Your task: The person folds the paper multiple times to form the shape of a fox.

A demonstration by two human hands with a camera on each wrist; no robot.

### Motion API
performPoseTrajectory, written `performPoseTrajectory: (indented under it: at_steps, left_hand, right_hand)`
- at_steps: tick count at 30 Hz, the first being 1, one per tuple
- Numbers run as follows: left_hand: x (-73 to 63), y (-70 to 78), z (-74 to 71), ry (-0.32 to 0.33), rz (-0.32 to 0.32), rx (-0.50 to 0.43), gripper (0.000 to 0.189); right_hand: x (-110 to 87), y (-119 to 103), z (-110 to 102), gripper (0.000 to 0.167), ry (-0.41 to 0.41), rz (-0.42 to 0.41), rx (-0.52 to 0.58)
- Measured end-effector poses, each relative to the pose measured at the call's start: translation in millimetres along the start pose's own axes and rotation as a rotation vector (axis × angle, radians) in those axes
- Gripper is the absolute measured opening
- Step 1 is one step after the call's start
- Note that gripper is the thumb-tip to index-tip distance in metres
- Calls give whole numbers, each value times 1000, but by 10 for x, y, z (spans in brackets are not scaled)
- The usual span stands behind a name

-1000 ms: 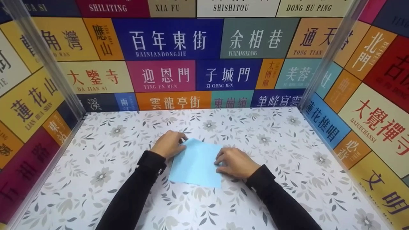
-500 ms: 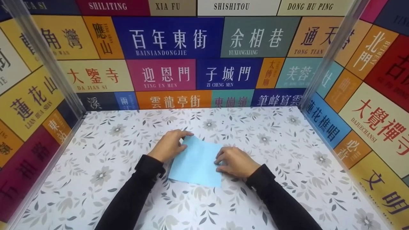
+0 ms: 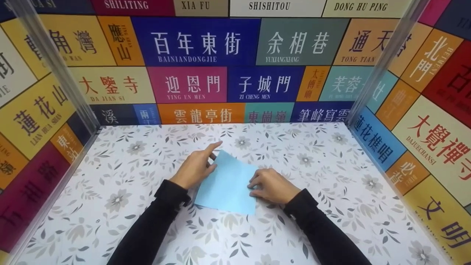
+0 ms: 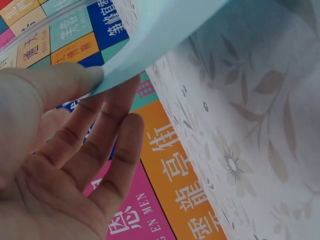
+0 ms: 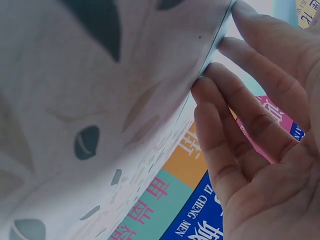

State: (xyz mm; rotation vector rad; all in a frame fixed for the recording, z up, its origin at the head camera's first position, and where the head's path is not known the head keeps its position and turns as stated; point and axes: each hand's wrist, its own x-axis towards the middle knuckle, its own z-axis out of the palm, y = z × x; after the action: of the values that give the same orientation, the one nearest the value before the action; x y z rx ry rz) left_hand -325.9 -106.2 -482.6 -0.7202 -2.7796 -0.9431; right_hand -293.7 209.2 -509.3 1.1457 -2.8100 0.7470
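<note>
A light blue square sheet of paper [image 3: 226, 187] lies on the table in the head view, its far left part raised. My left hand [image 3: 193, 170] holds that raised edge. In the left wrist view the thumb [image 4: 75, 80] lies on one side of the curving paper [image 4: 155, 35] and fingers on the other. Its index finger points away from the sheet in the head view. At the right edge my right hand [image 3: 274, 186] rests with bent fingers. The right wrist view shows its fingertips [image 5: 215, 75] touching down along the paper's edge on the table.
A white table [image 3: 128, 221] with a grey flower and leaf print lies under the paper. Colourful panels with printed signs [image 3: 195, 42] enclose it at the back and sides. Clear corner strips [image 3: 382, 62] join the panels.
My left hand has shifted slightly, its index finger stretching away from the sheet. The paper's far left corner has risen and moved a little away and rightward. My right hand has stayed in place.
</note>
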Motion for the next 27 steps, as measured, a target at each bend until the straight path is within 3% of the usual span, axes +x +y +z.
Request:
performPoseTrajectory:
  at_steps: [10,20,27]
  left_hand:
    - [-37,97,24,20,21,5,26]
    - [-108,202,25,-31,91,10,27]
    - [-131,269,49,-69,123,30,25]
  right_hand:
    - [-6,42,1,17,3,-28,-2]
    - [1,78,-1,14,24,-77,4]
    - [4,64,2,13,22,-37,-20]
